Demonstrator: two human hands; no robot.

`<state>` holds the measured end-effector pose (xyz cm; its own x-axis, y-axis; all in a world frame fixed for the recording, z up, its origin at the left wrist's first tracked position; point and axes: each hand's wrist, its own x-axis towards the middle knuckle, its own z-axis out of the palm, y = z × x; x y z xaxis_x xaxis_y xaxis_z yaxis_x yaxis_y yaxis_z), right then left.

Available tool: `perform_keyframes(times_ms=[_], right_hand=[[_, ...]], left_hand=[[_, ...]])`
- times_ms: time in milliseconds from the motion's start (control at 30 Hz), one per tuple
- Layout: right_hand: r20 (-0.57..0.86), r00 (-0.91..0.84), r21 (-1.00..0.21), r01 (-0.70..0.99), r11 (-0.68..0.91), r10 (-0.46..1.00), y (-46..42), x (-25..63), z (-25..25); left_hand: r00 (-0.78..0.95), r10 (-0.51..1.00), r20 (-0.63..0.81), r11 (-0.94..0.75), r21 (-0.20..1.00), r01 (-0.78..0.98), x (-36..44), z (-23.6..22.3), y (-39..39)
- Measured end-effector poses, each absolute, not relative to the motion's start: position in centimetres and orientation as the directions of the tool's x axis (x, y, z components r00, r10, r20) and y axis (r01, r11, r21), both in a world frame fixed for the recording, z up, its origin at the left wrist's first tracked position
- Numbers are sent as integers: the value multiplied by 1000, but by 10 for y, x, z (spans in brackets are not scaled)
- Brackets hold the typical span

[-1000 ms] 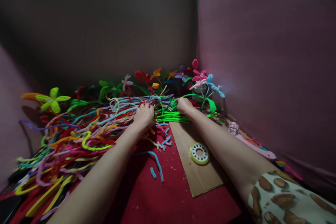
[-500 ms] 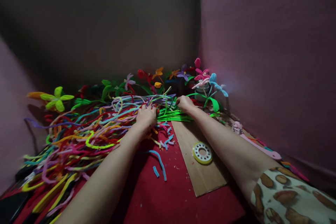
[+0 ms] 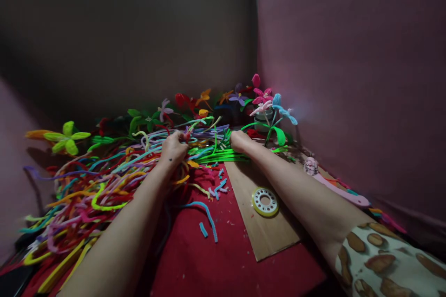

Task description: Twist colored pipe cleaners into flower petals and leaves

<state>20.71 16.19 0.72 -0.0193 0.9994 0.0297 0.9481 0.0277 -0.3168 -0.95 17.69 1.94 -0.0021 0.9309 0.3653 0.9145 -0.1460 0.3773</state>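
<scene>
A big tangle of many-coloured pipe cleaners (image 3: 104, 181) covers the left of a red cloth (image 3: 223, 260). My left hand (image 3: 173, 149) is closed round a bunch of those pipe cleaners and lifts them a little off the pile. My right hand (image 3: 239, 140) rests with curled fingers on a flat bundle of bright green pipe cleaners (image 3: 218, 155); what its fingers grip is hidden. Short cut pieces, a blue one (image 3: 209, 216) among them, lie between my arms.
Finished pipe-cleaner flowers (image 3: 265, 100) stand in a small pot at the back right, more flowers (image 3: 66, 137) lie at the far left. A strip of cardboard (image 3: 265, 227) carries a yellow tape roll (image 3: 265, 202). A pink tool (image 3: 334, 190) lies by the right wall.
My left hand has shifted left and closed on a bunch of pipe cleaners, raising them from the pile. My right hand has stayed on the green bundle.
</scene>
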Motion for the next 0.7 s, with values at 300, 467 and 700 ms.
perform_keyframes(times_ms=[300,467,700], right_hand=[[67,35,-344,939,-10,997,158,209,13],[147,0,-315,948,47,989,145,186,16],[179,-244,-343,893,293,953,139,166,16]], left_hand=[[-134,945,299,-248,920,304,-22,60,156],[-104,954,280,-241,927,288,-22,59,155],[122,902,413,-336,496,801,-11,20,169]])
